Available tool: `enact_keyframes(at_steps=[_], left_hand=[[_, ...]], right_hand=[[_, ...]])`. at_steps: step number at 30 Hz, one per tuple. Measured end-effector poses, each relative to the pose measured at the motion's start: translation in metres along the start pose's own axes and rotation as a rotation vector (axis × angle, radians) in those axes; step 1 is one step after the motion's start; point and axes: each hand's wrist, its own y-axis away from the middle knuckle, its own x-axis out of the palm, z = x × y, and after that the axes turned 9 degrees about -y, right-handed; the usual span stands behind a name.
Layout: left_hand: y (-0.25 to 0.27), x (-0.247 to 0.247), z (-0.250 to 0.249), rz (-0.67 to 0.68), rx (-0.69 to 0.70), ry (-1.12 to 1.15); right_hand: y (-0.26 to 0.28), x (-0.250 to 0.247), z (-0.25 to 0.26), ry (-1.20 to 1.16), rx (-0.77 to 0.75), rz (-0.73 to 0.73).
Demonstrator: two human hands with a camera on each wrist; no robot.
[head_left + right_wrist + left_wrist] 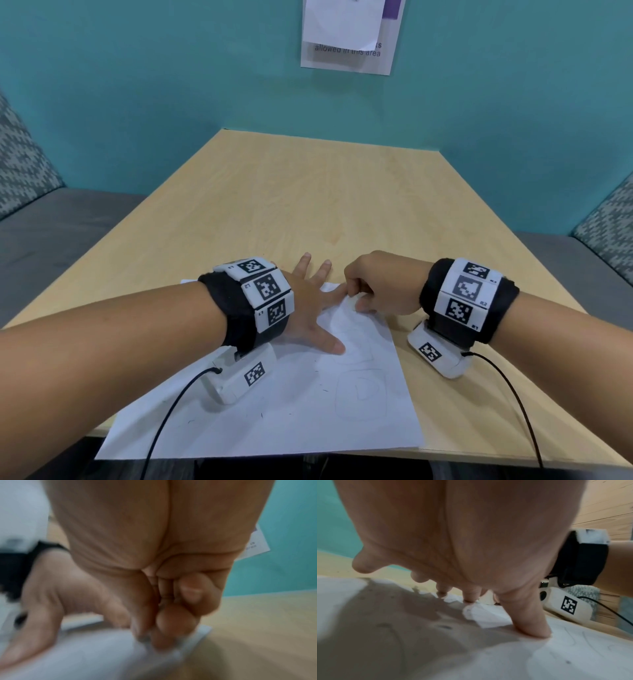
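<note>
A white sheet of paper (291,411) with faint pencil outlines lies on the near part of the wooden table (308,192), its near edge hanging over the table's front. My left hand (317,303) lies flat on the sheet's far part with fingers spread; its thumb (532,622) presses the paper (573,662) down. My right hand (354,298) has curled fingers and pinches the sheet's far right corner, which is lifted and creased (484,614). The blurred right wrist view shows those fingertips (168,631) closed on the paper's edge (197,635), beside the left hand (60,595).
A teal wall (137,85) rises behind the table, with a printed notice (349,37) stuck on it. Grey benches with patterned cushions (20,161) flank both sides. Black cables (164,421) run from the wrist units toward me across the sheet and table edge.
</note>
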Motion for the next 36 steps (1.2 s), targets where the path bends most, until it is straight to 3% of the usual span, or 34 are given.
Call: enact_keyframes(at_steps=[10,15,20,27,33,36], left_hand=[[-0.003,-0.001,-0.004,-0.02,0.014,0.004],[0.001,-0.007,-0.009,-0.02,0.011,0.006],[-0.004,-0.005,-0.008,-0.029,-0.006,-0.011],[-0.009,0.002,-0.006,-0.052,-0.003,-0.008],[-0.007,0.003,-0.01,-0.056,-0.016,-0.005],[-0.004,-0.001,-0.011,-0.045,-0.027,0.001]], right_hand=[[0.0,-0.002,0.0,0.057,0.036,-0.022],[0.012,0.005,0.011,0.041,-0.064,0.021],[0.007,-0.001,-0.002,0.034,0.022,-0.005],[0.005,0.0,-0.005,0.011,0.013,-0.041],[0.015,0.009,0.008,-0.004,-0.065,0.052],[0.009,-0.001,0.0,0.024,-0.008,-0.015]])
